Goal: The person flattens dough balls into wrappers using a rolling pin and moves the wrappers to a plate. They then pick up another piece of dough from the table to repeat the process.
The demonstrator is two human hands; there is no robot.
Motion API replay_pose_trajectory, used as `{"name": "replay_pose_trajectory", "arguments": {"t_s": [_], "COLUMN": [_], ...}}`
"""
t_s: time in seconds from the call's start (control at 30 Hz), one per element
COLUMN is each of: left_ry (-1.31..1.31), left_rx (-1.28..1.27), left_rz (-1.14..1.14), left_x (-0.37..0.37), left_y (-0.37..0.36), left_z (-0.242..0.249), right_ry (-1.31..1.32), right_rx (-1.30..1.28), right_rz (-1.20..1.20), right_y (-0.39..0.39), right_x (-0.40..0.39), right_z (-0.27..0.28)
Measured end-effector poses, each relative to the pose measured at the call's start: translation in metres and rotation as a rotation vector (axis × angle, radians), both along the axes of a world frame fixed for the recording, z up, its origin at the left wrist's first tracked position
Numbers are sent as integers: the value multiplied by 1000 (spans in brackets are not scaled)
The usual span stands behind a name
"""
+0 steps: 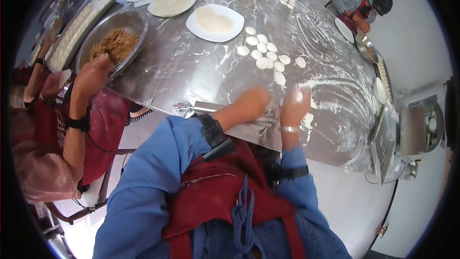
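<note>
My left hand (253, 103), smeared by motion, hovers over the near edge of the floury metal table (191, 74). A metal roller (203, 107) lies left of it, partly behind my wrist. To its right is my right hand (294, 107), also blurred, with a whitish spot at its fingers that I cannot make out. Below and between the hands, a rod-like thing (268, 119) and a pale flat piece (257, 126) show in part. Beyond my hands lie several small white dough rounds (262, 48). What my fingers hold is unclear.
At the left, a co-worker's hand (96, 69) is at the steel bowl (140, 43) of brown filling, beside a long tray (106, 4). Plates of flat wrappers (214, 19) stand farther back. Another person (354, 7) works at the upper right. A metal sheet (385, 144) stands at the right edge.
</note>
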State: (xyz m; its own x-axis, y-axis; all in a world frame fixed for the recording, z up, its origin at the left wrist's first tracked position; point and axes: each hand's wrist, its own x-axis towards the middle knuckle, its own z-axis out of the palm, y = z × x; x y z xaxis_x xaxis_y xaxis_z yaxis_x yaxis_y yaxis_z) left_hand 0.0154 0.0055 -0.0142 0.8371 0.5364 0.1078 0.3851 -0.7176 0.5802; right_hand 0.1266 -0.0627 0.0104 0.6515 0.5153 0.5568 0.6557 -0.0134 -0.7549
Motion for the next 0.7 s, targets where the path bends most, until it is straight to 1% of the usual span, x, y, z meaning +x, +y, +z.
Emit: {"name": "replay_pose_trajectory", "arguments": {"t_s": [0.03, 0.07, 0.13, 0.17, 0.2, 0.23, 0.27, 0.3, 0.37, 0.43, 0.5, 0.53, 0.57, 0.6, 0.63, 0.67, 0.7], "left_ry": [-3, -36, -54, -56, -58, -53, -66, -84, -73, -61, -64, -58, -14, 34, 47, 4, -47], "left_rx": [-6, -18, -32, -67, -100, -96, -79, -63, -76, -91, 36, 29, -55, -142, -148, -118, -85], "left_rz": [9, -5, -29, -33, -40, -55, -10, 43, 43, 57, -74, -75, -35, 0, -16, -10, 2], "left_x": [-5, -13, -22, -24, -25, -21, -13, -6, 1, -3, -18, -23, -28, -31, -29, -23, -18], "left_y": [1, 2, 5, 5, 2, -1, -2, -3, -3, 2, 4, 5, 6, 4, 1, 1, 0], "left_z": [0, 2, 5, 5, 4, 5, 7, 9, 7, 7, 4, 11, 18, 22, 17, 13, 11], "right_ry": [102, 103, 428, 281, 294, 145, -11, -19, -5, 32, 81, 223, 369, 382, 245, 101, 101], "right_rx": [-40, -47, 24, 34, 31, 11, -6, 2, -25, -23, -36, -20, -1, -6, -19, -25, -19], "right_rz": [17, 20, 16, 2, -16, -3, 16, 16, -28, -14, -12, -11, -19, -34, -14, 11, 4], "right_y": [-16, -33, -57, -55, -44, -24, -7, 3, 19, -1, -34, -50, -59, -57, -47, -33, -15], "right_x": [1, -5, -18, -17, -14, -8, -1, 1, 1, 3, -3, -11, -16, -17, -15, -10, -6], "right_z": [-7, -11, -14, -13, -11, -5, 0, 3, 4, -7, -16, -17, -17, -13, -6, 0, 2]}}
